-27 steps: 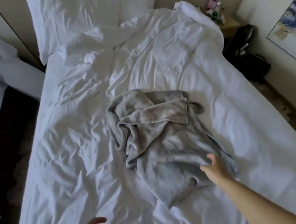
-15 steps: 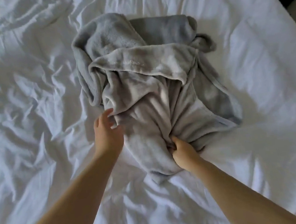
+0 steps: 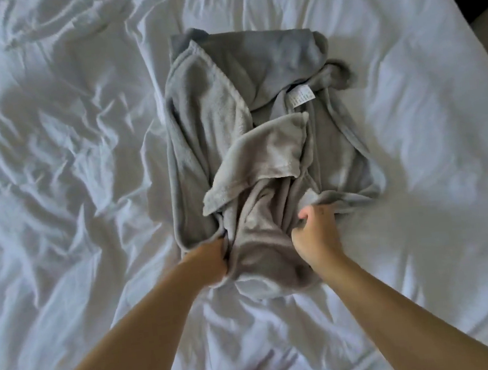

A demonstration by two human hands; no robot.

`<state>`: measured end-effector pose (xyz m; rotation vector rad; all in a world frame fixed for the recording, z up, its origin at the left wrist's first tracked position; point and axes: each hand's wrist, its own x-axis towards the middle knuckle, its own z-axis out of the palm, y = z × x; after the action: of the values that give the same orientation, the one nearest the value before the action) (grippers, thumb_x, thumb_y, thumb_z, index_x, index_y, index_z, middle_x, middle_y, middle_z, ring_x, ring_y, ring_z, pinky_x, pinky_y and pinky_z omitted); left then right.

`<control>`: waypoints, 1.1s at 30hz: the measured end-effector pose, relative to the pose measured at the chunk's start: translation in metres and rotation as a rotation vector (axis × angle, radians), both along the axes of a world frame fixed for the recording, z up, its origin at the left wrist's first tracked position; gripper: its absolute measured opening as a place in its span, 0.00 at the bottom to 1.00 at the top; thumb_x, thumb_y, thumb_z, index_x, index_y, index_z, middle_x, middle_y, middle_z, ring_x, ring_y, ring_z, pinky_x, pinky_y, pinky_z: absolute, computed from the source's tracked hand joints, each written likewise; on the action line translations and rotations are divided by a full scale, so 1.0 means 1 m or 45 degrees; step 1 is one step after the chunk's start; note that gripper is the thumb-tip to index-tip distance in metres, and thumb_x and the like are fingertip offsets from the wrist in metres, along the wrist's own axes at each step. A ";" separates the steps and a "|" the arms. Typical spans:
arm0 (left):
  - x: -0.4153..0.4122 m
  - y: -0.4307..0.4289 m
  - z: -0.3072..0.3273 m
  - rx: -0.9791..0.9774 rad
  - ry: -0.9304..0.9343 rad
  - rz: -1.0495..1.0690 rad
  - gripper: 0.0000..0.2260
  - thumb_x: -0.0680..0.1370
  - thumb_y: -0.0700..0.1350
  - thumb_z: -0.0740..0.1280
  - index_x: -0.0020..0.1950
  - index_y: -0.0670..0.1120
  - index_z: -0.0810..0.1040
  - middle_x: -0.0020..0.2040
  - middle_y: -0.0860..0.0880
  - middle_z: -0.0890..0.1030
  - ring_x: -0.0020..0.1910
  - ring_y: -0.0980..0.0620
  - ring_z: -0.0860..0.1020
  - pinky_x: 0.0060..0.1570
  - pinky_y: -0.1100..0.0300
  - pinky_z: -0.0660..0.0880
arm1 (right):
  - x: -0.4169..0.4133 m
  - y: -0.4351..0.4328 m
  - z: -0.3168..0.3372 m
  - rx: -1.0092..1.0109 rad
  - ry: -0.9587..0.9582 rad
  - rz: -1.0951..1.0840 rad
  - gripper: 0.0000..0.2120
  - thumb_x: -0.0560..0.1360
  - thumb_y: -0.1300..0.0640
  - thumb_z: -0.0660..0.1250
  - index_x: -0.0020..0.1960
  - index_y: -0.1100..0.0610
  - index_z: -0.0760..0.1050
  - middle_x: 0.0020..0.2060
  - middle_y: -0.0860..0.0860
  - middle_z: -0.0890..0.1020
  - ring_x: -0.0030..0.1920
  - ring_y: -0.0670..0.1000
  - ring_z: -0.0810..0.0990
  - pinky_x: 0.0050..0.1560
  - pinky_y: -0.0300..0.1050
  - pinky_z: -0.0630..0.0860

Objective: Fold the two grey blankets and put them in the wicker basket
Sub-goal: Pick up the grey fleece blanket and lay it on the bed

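Zero folded: grey blankets (image 3: 259, 117) lie crumpled in the middle of the bed (image 3: 55, 174).
Left hand (image 3: 211, 260): I clutch their near edge.
Right hand (image 3: 317, 237): I bunch fleece just beside it.
Remaining: all folding; wicker basket unseen.

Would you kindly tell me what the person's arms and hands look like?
The left arm and right arm are bare, with no sleeves in view. The left hand and right hand have no gloves; no watch, bracelet or ring shows. A small dark mark sits on the right hand, too small to read.
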<state>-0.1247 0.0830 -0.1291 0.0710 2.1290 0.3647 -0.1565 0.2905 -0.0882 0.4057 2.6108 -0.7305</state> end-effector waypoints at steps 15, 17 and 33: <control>0.065 -0.027 0.023 -0.009 -0.353 0.722 0.08 0.76 0.49 0.64 0.37 0.51 0.70 0.43 0.49 0.76 0.47 0.46 0.80 0.51 0.52 0.78 | 0.031 -0.052 -0.026 0.026 -0.304 0.421 0.13 0.77 0.50 0.59 0.57 0.52 0.76 0.55 0.57 0.82 0.57 0.63 0.78 0.53 0.49 0.73; 0.083 -0.032 0.050 0.019 -0.414 0.791 0.06 0.74 0.48 0.65 0.40 0.49 0.71 0.40 0.49 0.76 0.35 0.50 0.77 0.37 0.59 0.77 | 0.055 -0.041 -0.004 0.063 -0.413 0.468 0.14 0.75 0.52 0.61 0.59 0.53 0.75 0.58 0.56 0.81 0.59 0.61 0.77 0.56 0.48 0.73; 0.083 -0.022 0.372 0.906 0.943 0.854 0.29 0.69 0.53 0.76 0.61 0.73 0.65 0.55 0.74 0.73 0.53 0.77 0.71 0.46 0.79 0.69 | 0.046 -0.068 0.377 -0.865 0.637 0.743 0.22 0.68 0.66 0.61 0.42 0.37 0.78 0.41 0.34 0.81 0.45 0.36 0.79 0.43 0.24 0.70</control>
<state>-0.0419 0.0608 0.2426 -0.1262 2.5762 1.6990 -0.1101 0.2220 0.2884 -0.7864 2.4567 -1.5354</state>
